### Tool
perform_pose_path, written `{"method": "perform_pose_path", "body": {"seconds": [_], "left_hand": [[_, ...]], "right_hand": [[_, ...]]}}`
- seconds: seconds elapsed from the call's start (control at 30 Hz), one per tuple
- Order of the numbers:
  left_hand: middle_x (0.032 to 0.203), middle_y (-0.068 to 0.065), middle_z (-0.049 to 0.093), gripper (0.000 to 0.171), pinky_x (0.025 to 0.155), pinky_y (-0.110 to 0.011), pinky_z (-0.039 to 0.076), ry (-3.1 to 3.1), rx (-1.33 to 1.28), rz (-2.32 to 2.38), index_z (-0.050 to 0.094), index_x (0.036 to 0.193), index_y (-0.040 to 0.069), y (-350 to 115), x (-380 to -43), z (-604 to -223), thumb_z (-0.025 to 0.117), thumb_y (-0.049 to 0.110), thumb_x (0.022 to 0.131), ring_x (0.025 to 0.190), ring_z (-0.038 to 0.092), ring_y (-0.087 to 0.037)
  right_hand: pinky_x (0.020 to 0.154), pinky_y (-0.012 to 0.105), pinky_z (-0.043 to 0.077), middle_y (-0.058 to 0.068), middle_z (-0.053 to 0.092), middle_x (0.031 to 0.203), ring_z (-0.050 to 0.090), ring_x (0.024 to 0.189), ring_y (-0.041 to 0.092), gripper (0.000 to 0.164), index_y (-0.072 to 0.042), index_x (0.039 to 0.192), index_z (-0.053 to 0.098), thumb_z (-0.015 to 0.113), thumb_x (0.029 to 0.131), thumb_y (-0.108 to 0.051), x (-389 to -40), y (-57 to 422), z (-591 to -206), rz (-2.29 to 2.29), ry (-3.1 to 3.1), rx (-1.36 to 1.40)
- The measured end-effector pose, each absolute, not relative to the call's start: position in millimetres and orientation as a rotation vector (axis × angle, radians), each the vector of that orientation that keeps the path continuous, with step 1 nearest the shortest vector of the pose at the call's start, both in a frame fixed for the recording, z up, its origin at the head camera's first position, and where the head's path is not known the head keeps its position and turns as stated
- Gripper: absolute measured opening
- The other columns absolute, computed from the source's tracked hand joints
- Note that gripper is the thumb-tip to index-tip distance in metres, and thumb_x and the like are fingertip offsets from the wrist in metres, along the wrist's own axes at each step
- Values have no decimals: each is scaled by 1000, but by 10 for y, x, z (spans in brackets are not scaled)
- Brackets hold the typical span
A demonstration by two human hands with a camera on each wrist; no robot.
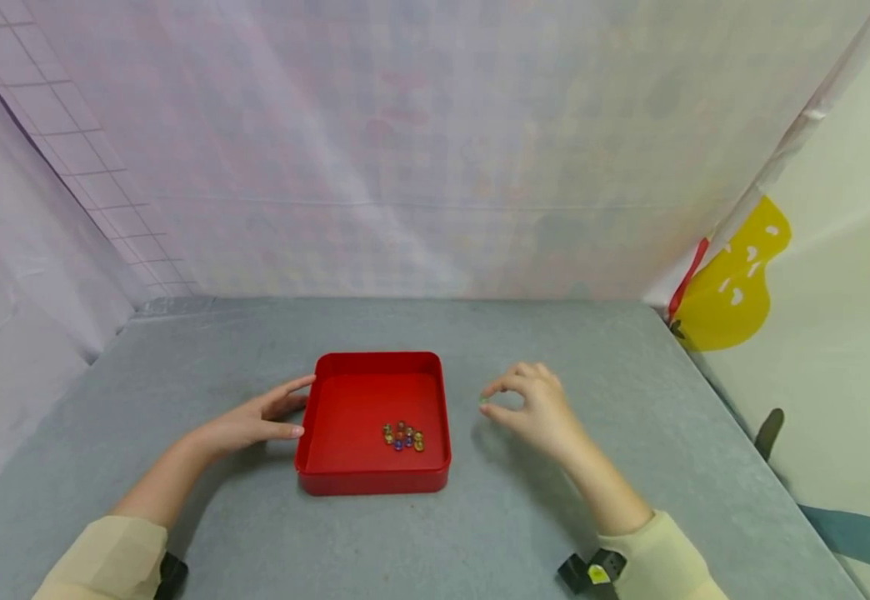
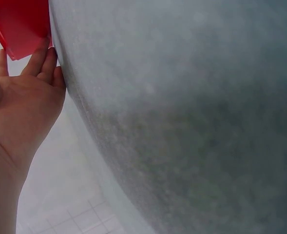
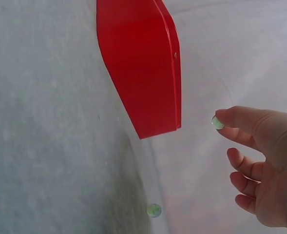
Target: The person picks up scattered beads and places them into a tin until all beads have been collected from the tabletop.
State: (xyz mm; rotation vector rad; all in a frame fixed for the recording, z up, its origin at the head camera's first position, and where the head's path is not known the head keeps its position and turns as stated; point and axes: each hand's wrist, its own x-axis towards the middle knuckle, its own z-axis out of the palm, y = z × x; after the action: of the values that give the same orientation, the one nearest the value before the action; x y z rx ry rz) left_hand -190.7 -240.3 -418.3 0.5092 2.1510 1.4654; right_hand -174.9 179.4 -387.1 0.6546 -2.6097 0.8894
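Note:
A square red tray [image 1: 363, 482] stands on the grey table, with several small glass marbles [image 1: 403, 437], amber and blue among them, grouped in its front right part. My left hand [image 1: 255, 419] lies at the tray's left wall, thumb and fingers spread, fingertips touching the side; the left wrist view shows these fingers [image 2: 38, 62] against the red wall. To the right of the tray, my right hand [image 1: 542, 410] is raised over the table. Between thumb and index fingertip it pinches a pale green marble [image 3: 218, 123], while the other fingers curl loosely.
The grey table [image 1: 420, 550] reaches back to a pale patterned cloth [image 1: 405, 167]. A white side cloth with a yellow printed shape [image 1: 735, 292] borders the right. In the right wrist view a round green spot [image 3: 154, 210] shows near the table's edge.

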Motion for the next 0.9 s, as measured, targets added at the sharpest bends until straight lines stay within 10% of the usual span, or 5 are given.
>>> {"method": "perform_pose_path", "body": {"seconds": [0.9], "left_hand": [[153, -25, 21, 77, 101, -61, 30, 2157, 494, 1458, 17, 154, 15, -2396, -1907, -4174, 64, 17, 93, 139, 18, -43]], "right_hand": [[86, 44, 36, -8, 59, 88, 48, 89, 12, 16, -21, 87, 74, 84, 74, -20, -1619, 1397, -3909, 903, -2586, 806]]}}
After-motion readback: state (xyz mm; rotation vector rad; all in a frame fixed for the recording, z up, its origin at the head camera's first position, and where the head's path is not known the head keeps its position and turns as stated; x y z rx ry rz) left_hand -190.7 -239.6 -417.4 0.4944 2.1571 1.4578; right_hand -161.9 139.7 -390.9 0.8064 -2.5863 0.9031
